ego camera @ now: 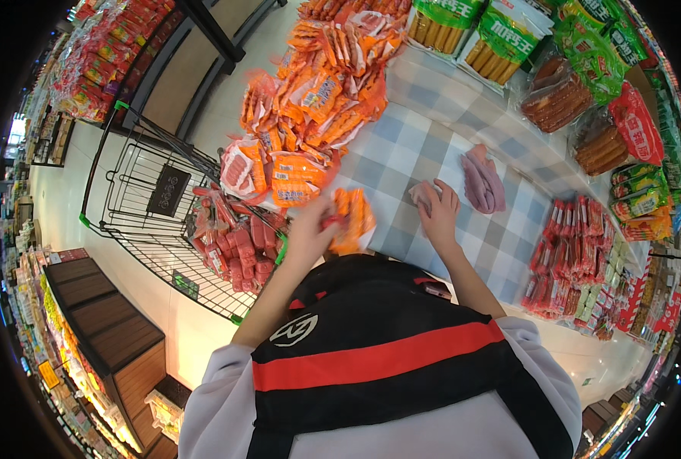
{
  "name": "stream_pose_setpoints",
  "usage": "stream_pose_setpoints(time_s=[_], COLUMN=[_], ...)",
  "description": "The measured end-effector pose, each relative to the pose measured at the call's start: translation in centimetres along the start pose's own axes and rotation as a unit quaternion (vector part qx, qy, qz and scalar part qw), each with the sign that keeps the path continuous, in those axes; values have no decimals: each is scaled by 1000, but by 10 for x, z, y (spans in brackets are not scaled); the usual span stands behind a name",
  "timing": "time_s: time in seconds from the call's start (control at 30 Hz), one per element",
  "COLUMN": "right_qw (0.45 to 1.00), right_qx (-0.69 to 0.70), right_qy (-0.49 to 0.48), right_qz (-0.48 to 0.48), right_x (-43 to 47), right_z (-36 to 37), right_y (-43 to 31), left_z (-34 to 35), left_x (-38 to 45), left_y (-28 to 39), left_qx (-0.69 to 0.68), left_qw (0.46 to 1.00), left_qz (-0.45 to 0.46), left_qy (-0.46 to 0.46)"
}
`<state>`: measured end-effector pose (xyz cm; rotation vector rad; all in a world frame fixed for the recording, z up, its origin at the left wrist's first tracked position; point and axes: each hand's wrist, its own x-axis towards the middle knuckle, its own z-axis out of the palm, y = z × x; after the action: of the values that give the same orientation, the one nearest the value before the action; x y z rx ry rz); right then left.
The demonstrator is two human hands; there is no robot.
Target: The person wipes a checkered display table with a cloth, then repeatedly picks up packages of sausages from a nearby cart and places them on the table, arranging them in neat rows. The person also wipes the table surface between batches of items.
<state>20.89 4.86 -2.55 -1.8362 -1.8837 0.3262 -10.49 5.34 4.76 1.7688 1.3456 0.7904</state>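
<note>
My left hand (313, 226) holds an orange-and-white sausage packet (354, 219) at the near edge of the display table. Something red, perhaps netting, shows at its fingers. On the blue-and-white checked tablecloth (397, 172), my right hand (440, 215) has its fingers on a crumpled pale pinkish piece (422, 196); whether it is cloth or plastic is unclear. To the right of that hand lies a folded mauve cloth (482, 181). A heap of similar orange packets (317, 109), partly in red net, covers the table's left side.
A wire shopping cart (136, 212) with green corners stands at left, with red-wrapped sausages (243, 246) by its near end. Bagged sausages (498, 46) line the raised back ledge. Red sausage packs (570, 246) fill the right end. A wooden stand (105, 315) is behind left.
</note>
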Motion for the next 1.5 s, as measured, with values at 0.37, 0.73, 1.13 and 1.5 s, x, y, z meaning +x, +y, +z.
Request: stream_pose_setpoints(time_s=[0.37,0.73,1.13,1.5], right_qw=[988,992,951,859], right_qx=[123,-61,268,425], right_qy=[46,107,148,-222], right_qz=[-81,-21,31,-177], right_x=[116,165,132,64], right_z=[37,92,0,65], right_y=[-155,-179,-194,-334], left_z=[-163,-146,-177,-215], left_x=[-100,114,105,-136], left_y=[-127,-95,-86,-156], left_qx=[158,178,-124,-141], left_qw=[956,960,955,850], left_qz=[-231,50,-50,-343], left_qy=[84,209,265,374])
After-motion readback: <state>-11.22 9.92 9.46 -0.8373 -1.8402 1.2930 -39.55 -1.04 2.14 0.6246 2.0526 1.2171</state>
